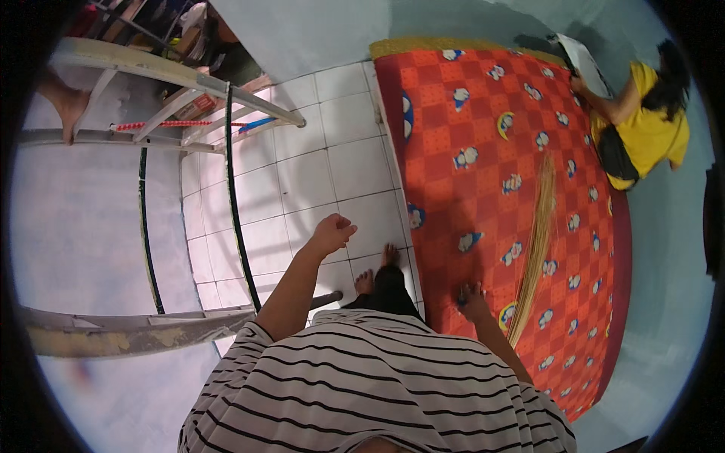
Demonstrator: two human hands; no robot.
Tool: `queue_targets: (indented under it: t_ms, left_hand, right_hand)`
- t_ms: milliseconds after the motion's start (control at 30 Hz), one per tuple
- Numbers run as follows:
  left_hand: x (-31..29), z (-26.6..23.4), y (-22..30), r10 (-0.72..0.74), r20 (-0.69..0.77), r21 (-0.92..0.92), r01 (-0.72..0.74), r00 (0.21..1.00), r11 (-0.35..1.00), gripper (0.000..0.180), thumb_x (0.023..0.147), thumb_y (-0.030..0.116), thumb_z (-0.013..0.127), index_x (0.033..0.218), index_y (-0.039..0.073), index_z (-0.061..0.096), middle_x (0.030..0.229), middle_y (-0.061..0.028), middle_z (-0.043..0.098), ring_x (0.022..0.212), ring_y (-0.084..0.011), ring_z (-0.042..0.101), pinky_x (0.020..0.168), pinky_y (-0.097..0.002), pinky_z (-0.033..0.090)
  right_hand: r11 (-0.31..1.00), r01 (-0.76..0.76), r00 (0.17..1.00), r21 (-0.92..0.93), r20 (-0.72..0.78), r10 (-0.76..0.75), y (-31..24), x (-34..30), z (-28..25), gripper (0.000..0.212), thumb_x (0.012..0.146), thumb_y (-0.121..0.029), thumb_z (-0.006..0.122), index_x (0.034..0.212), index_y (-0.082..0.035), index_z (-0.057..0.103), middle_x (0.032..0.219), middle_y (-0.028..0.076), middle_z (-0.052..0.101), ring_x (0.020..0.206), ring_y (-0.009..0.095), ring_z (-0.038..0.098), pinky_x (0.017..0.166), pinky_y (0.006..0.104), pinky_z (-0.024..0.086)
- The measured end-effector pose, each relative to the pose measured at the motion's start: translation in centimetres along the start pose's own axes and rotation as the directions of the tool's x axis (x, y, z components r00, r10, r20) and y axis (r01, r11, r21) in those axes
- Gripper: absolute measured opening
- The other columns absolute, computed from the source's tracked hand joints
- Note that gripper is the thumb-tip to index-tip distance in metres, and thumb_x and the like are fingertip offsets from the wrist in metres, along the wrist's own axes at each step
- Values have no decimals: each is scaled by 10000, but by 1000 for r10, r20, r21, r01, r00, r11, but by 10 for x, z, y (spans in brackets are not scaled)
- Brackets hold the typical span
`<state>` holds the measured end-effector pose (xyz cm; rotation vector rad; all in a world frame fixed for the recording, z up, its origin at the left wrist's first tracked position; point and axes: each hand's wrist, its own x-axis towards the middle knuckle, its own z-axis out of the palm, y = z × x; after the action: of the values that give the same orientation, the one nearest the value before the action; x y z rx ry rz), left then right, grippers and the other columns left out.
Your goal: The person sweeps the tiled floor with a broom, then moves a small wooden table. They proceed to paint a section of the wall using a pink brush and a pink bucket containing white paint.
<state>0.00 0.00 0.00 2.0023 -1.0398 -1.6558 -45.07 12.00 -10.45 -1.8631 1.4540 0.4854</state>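
My left hand hangs over the tiled floor with its fingers curled in, and nothing shows in it. On the right, my right hand is at the near left part of a mattress with a red checked cartoon cover. Its fingers are apart; a small dark patch by the thumb is too unclear to name. A stick broom, a long bundle of straw-coloured ribs, lies lengthwise on the cover to the right of that hand. Its near end reaches my right forearm, and the hand is not around it.
A person in a yellow top is at the far right edge of the mattress, an arm near a white item. To the left stands a metal-framed rack with dark bars; a bare foot shows there. White tiles lie between.
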Motion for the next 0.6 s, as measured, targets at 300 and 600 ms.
queue_targets:
  t_ms: [300, 600]
  left_hand:
    - [48, -83, -4, -148, -223, -211, 101, 964, 972, 419, 747, 264, 652, 994, -46, 516, 878, -120, 583, 663, -171, 593, 530, -290, 510]
    - [57, -179, 11, -150, -521, -336, -41, 840, 941, 247, 789, 145, 608, 943, -34, 535, 799, -95, 588, 622, -156, 599, 508, -250, 502]
  right_hand:
    - [995, -46, 997, -94, -64, 40, 13, 39, -41, 488, 761, -262, 571, 1191, -78, 431, 1218, 155, 420, 1119, 337, 400, 883, 469, 362]
    - [994, 103, 988, 33, -116, -99, 12, 93, -122, 329, 771, -252, 574, 1028, -51, 537, 1016, 160, 541, 943, 297, 521, 795, 406, 423]
